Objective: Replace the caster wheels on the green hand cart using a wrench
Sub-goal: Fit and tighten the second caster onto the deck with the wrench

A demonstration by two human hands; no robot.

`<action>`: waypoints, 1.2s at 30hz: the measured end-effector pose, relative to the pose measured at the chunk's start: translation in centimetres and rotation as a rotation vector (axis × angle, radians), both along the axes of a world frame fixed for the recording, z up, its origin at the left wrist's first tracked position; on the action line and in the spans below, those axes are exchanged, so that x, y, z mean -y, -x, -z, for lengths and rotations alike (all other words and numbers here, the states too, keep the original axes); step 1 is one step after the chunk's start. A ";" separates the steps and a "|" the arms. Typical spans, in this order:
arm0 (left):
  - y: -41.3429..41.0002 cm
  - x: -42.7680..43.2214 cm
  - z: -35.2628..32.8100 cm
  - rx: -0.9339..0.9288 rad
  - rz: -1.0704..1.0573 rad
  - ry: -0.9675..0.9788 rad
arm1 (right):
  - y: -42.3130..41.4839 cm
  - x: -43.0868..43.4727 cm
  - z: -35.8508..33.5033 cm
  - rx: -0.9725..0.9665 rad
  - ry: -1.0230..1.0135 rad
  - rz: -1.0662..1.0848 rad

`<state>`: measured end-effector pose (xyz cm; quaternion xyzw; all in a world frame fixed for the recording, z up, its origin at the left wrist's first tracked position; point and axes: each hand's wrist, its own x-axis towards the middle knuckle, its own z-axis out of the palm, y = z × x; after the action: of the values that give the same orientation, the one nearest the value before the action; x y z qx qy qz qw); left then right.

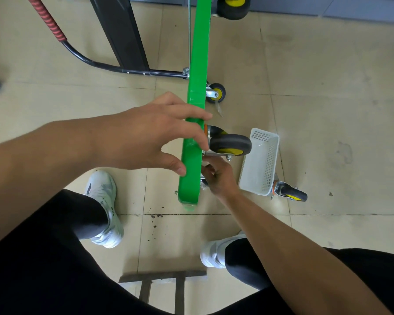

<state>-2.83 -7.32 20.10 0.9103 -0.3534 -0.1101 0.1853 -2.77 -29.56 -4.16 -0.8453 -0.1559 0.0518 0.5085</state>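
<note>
The green hand cart deck [197, 64] stands on its edge and runs away from me. My left hand [159, 133] grips its upper edge, fingers over the far side and thumb on the near face. A black caster wheel with a yellow hub [230, 144] sticks out of the deck's underside just past those fingers. My right hand [218, 176] sits below that caster at its mounting plate, fingers curled; what they hold is hidden. I see no wrench. Two more casters [216, 93] [233, 6] sit further along the deck.
A white mesh basket [262, 164] stands on the tiled floor right of the cart, with a loose caster [291, 193] lying beside it. The cart's black handle with a red grip [48, 21] lies to the left. My shoes [105, 210] flank the deck's near end.
</note>
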 end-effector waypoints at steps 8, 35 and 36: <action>0.1 -0.1 -0.1 -0.025 -0.015 0.000 | 1.8 1.4 -0.6 -0.111 -0.035 0.005; -0.1 -0.2 -0.2 -0.031 0.005 -0.014 | 6.6 2.0 -5.7 -0.223 0.146 -0.062; -0.1 -0.1 -0.3 -0.031 0.005 -0.022 | 6.8 1.9 -6.1 -0.245 0.148 -0.074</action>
<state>-2.74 -7.17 20.40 0.9095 -0.3516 -0.1286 0.1807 -9.53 -31.45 1.98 -0.8615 -0.1192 0.1848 0.4577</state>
